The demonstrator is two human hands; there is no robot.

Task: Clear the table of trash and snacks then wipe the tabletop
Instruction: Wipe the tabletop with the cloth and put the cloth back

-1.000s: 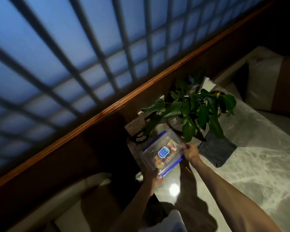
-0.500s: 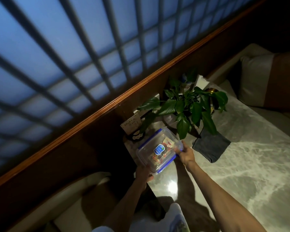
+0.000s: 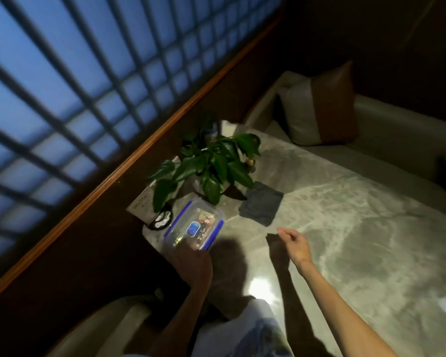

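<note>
The snack container (image 3: 195, 226), a clear plastic box with a blue-clipped lid and wrapped snacks visible inside, is seen resting at the near left corner of the marbled surface (image 3: 345, 228), just in front of the potted plant (image 3: 209, 163) and beside a small card (image 3: 142, 204) at the wall side. It is judged to be stiff and fairly light, with smooth walls that may slip, so it is best taken by its two short ends or under the lid rim, where the clips give purchase. The left hand (image 3: 193, 261) is laid against the container's near end, but that hand lies deep in shadow, so it cannot be told whether the grip is closed on the box or merely touching it. The right hand (image 3: 294, 244) is held above the surface, well clear of the container, fingers loosely curled and nothing in its grip. Half a second earlier the box was held between both hands and tilted off the surface; now it has been set down and the right hand has been drawn away to the right. The folded grey cloth (image 3: 262, 206) lies flat near the plant, between the container and the open stretch of surface, untouched, and it is likely what will be reached for when wiping begins.
</note>
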